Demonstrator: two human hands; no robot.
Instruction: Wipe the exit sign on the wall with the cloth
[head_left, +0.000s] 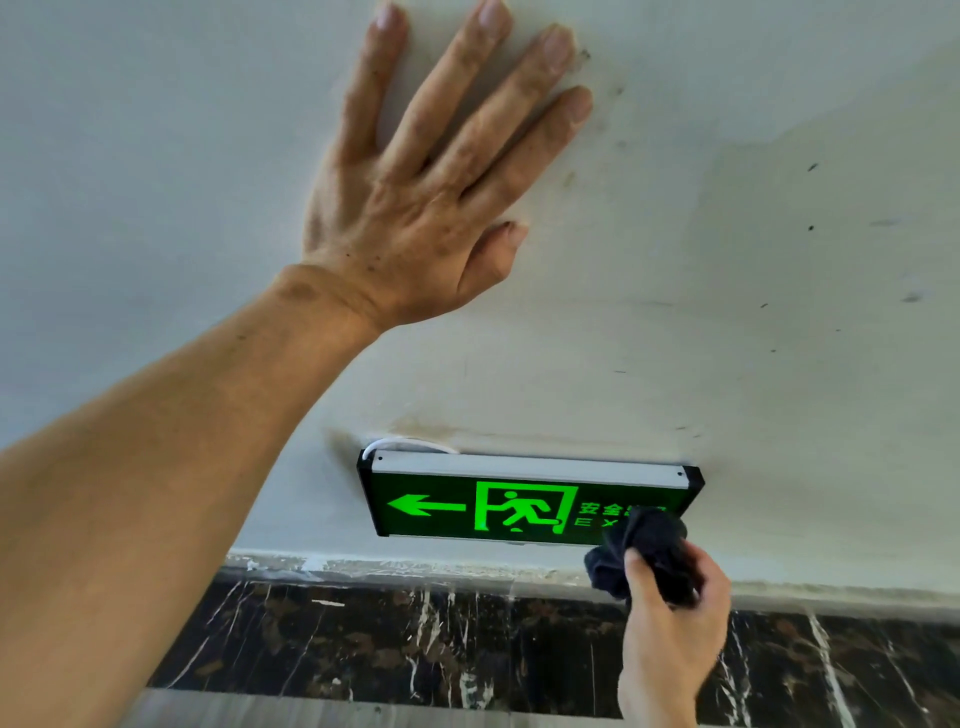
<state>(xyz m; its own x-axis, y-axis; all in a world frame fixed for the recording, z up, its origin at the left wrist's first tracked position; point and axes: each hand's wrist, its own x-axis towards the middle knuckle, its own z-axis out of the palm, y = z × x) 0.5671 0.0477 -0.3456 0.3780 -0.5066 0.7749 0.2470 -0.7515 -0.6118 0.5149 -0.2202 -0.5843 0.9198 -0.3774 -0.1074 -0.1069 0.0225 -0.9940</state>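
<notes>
A lit green exit sign (488, 512) with a left arrow and a running figure is mounted low on the white wall (753, 322), just above the skirting. My right hand (675, 623) grips a bunched dark cloth (647, 548) and presses it against the sign's lower right corner, covering part of the lettering. My left hand (436, 187) lies flat on the wall well above the sign, fingers spread, holding nothing.
A dark marble skirting (415, 639) with white veins runs below the sign. A thin white cable (410, 442) loops from the sign's top left. The wall bears scuffs and dirty smears around the sign.
</notes>
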